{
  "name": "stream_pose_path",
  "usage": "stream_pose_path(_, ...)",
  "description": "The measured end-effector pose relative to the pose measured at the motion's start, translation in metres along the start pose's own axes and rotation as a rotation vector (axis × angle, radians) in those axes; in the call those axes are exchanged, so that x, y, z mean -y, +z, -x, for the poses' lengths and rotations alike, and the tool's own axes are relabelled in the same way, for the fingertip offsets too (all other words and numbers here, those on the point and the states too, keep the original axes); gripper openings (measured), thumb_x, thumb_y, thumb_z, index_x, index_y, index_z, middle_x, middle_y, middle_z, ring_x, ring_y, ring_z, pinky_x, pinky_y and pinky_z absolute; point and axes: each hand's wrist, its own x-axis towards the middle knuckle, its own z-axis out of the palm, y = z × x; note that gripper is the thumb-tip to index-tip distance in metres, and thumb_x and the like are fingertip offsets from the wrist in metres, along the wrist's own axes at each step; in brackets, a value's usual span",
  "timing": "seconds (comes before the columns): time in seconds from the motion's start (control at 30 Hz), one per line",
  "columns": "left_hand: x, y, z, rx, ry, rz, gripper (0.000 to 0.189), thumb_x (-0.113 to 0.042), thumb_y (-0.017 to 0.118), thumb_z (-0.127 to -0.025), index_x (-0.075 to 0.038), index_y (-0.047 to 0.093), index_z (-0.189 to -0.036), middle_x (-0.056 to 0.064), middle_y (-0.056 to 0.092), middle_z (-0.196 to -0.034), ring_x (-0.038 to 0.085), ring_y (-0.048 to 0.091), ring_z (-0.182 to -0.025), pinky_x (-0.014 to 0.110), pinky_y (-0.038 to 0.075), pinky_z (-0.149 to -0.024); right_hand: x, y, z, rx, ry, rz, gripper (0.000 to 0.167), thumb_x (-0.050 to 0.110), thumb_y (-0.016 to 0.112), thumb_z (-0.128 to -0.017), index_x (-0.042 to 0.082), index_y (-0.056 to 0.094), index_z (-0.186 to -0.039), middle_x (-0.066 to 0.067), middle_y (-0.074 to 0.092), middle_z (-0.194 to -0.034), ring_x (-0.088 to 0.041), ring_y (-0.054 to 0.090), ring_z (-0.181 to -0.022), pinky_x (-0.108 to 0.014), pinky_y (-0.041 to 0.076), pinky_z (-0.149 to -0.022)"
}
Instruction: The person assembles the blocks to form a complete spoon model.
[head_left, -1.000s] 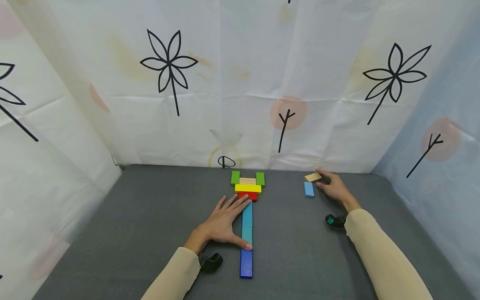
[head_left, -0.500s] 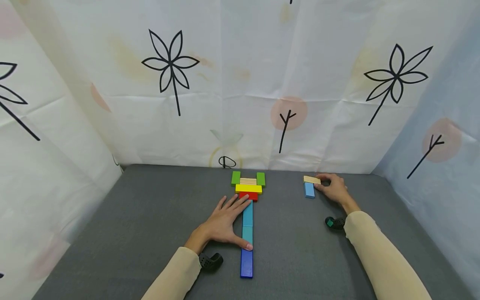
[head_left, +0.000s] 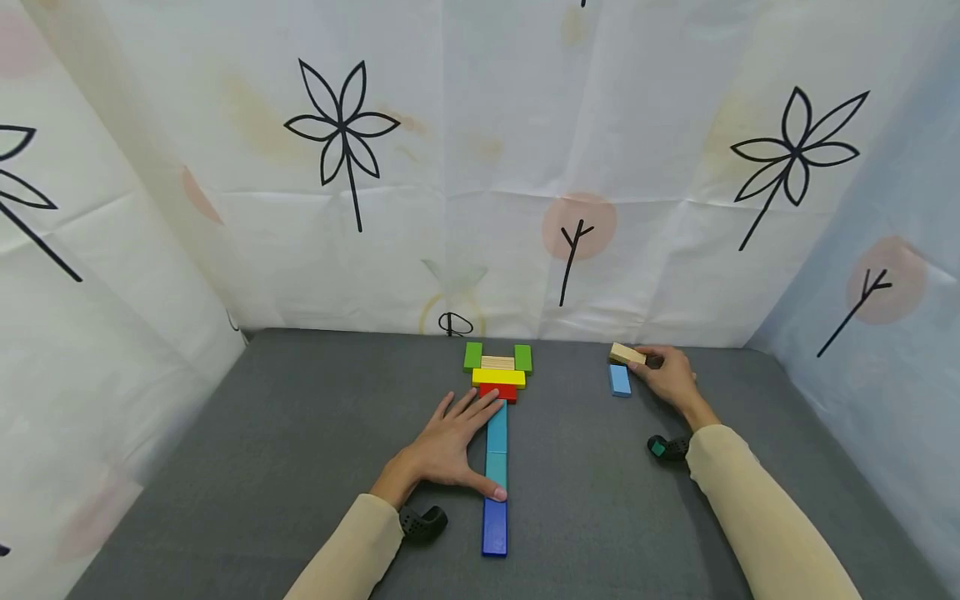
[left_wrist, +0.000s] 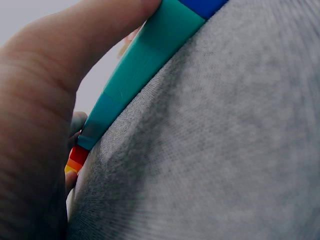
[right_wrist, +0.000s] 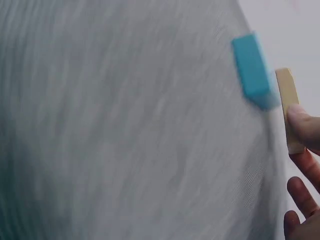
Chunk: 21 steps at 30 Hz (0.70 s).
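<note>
My right hand pinches a plain wooden block between thumb and fingers, at the back right of the table. A light blue block lies just in front of it; in the right wrist view the wooden block appears apart from the blue block. My left hand is spread over a column of blocks, fingers straight. Its thumb rests where a teal block meets a dark blue block, and its fingertips reach a light blue block and a red block.
Beyond the red block lie a yellow block, plain wooden pieces, and green blocks on both sides. A grey cloth covers the table. A white patterned sheet hangs behind its back edge.
The wooden block in my right hand has been turned and shifted slightly near the light blue block. My left hand stays in place on the column.
</note>
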Motion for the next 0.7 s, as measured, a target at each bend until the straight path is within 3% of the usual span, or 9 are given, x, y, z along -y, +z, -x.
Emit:
stream_pose_path(0.2, 0.000, 0.000, 0.000, -0.006, 0.005, 0.004, 0.126, -0.080, 0.074, -0.066, -0.024, 0.019, -0.165, -0.006, 0.010, -0.170, 0.026, 0.004, -0.156, 0.057, -0.005, -0.122, 0.031, 0.007, -0.001, 0.018, -0.095, -0.064, 0.038, 0.012, 0.070, -0.098, -0.005, 0.064, -0.131, -0.031, 0.054, -0.132, -0.048, 0.051, -0.118, -0.064, 0.044, -0.094)
stream_pose_path(0.4, -0.001, 0.001, -0.001, 0.002, -0.003, -0.002, 0.127, -0.081, 0.073, -0.066, -0.024, 0.017, -0.165, -0.006, 0.009, -0.170, 0.024, 0.003, -0.156, 0.056, -0.006, -0.122, 0.072, 0.038, -0.008, 0.057, -0.217, -0.127, 0.035, 0.012, 0.074, -0.094, -0.005, 0.068, -0.125, -0.026, 0.062, -0.121, -0.045, 0.056, -0.112, -0.060, 0.046, -0.094)
stream_pose_path(0.57, 0.000, 0.000, -0.001, 0.008, -0.010, -0.001, 0.127, -0.082, 0.073, -0.066, -0.025, 0.018, -0.165, -0.006, 0.009, -0.170, 0.025, 0.003, -0.156, 0.057, -0.005, -0.122, 0.106, 0.068, -0.013, 0.117, -0.196, -0.134, 0.034, 0.014, 0.074, -0.095, 0.000, 0.070, -0.125, -0.021, 0.063, -0.122, -0.041, 0.057, -0.114, -0.056, 0.046, -0.096)
stream_pose_path(0.7, 0.000, 0.000, -0.001, 0.007, -0.009, 0.000, 0.126, -0.081, 0.074, -0.066, -0.024, 0.019, -0.165, -0.006, 0.010, -0.170, 0.026, 0.004, -0.156, 0.057, -0.004, -0.122, 0.128, 0.088, -0.017, 0.155, -0.188, -0.108, 0.034, 0.018, 0.074, -0.096, 0.002, 0.071, -0.126, -0.019, 0.063, -0.127, -0.039, 0.056, -0.116, -0.062, 0.037, -0.101)
